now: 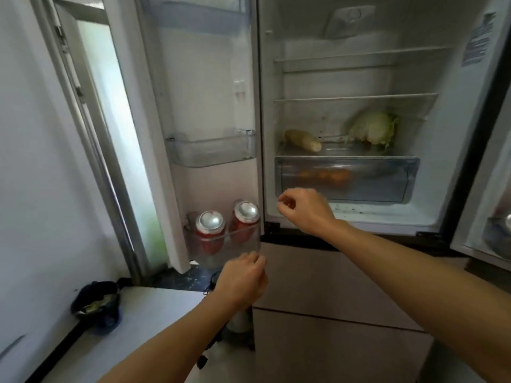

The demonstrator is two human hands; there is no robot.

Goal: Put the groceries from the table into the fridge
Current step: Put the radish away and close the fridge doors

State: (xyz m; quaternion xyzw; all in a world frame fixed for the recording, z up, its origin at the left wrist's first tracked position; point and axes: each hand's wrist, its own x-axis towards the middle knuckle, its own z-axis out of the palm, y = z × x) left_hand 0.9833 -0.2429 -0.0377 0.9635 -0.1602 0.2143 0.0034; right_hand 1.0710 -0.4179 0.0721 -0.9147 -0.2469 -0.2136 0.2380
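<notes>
- Desk [154,308], white-topped with a dark edge, sits at the far left and carries only a dark, open bag [95,302] with something pale inside; no other groceries show on it, so I'd judge the loading nearly done.
- In the lowest clear plastic bin of the open left fridge door [210,78] stand two red drink cans with silver tops [210,230], upright and side by side, held in by the bin's front wall.
- The left hand [242,280] is just below that bin's outer corner, its fingers [255,261] curled loosely and close together; it seems to hold nothing, though whether it touches the bin's edge I cannot tell.
- The right hand [304,210] hangs before the fridge's lower sill, fingers [284,203] bent in a loose pinch with nothing visible between them.
- Inside the white fridge [359,78], on the glass shelf above the drawer, a pale yellow ear of corn [302,140] lies on its side at the left.
- Under it, the clear crisper drawer [387,178] is shut over some orange round produce [329,175], blurred through the plastic.
- A pale green cabbage head [372,128] rests at the right of the same shelf, well apart from the corn; the two upper shelves are bare.
</notes>
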